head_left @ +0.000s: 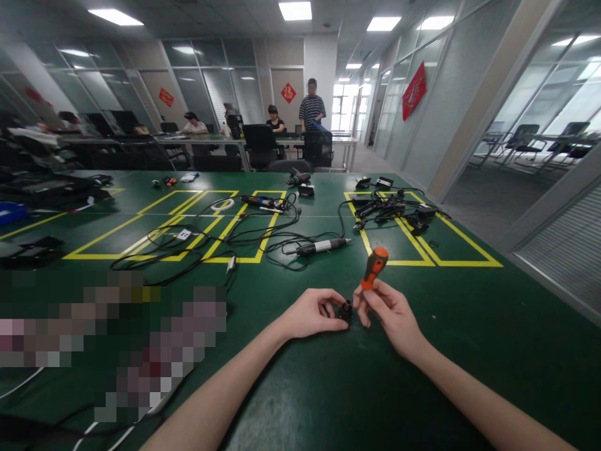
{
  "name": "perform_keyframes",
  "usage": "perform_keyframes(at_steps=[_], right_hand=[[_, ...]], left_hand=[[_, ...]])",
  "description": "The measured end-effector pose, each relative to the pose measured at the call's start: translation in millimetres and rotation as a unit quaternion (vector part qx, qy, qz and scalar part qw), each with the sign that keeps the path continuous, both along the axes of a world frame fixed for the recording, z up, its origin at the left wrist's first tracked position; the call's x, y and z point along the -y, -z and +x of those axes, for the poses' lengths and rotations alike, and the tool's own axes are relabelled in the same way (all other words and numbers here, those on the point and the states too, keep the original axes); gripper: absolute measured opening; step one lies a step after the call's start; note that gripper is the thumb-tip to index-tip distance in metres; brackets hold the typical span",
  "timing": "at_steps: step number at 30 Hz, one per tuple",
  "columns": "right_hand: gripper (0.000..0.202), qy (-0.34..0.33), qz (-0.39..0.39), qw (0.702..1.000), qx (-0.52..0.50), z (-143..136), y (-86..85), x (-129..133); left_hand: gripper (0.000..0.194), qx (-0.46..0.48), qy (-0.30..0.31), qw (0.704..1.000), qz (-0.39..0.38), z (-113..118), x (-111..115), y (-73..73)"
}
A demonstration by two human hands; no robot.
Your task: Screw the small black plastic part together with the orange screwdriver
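Observation:
My left hand (317, 313) rests low over the green table, its thumb and fingers closed around a small black cylindrical part (346, 309). To the right of it, my right hand (387, 313) grips a screwdriver (375, 267) with an orange and dark grey handle. The handle points up and leans slightly right. Its lower end disappears among my fingers, so the shaft cannot be made out. A small gap separates my right fingertips from the black part.
Ahead on the table (300, 351) lies a grey-and-black electric screwdriver (323, 246) with coiled cable. Black cables and parts (385, 210) pile up at the right, inside yellow tape. A cordless drill (298, 177) lies farther back. Pixelated areas cover the left. Several people sit or stand beyond.

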State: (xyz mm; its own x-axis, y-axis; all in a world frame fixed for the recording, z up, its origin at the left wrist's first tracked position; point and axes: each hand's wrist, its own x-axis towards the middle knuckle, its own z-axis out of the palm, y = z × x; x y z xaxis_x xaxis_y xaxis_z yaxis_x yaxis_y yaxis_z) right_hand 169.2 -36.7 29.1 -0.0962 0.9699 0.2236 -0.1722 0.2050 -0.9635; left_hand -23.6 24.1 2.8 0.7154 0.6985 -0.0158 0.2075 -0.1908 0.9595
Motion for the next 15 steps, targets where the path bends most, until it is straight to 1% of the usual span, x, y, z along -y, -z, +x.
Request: perform_keyframes(at_steps=[4, 9, 12, 15], right_hand=[[0.021, -0.003, 0.008, 1.000, 0.003, -0.2, 2.1, 1.3], [0.026, 0.008, -0.004, 1.000, 0.030, -1.3, -1.4, 0.9], [0.028, 0.002, -0.006, 1.000, 0.016, -1.4, -0.7, 0.2], [0.025, -0.014, 0.002, 1.000, -0.005, -1.0, 2.3, 1.3]], left_hand=[[0.045, -0.001, -0.003, 1.000, -0.008, 0.4, 0.4, -0.5], [0.046, 0.000, 0.001, 1.000, -0.008, -0.2, -0.4, 0.5], [0.045, -0.003, 0.002, 1.000, -0.010, -0.5, -0.4, 0.5], [0.044, -0.005, 0.000, 1.000, -0.004, -0.5, 0.1, 0.2]])
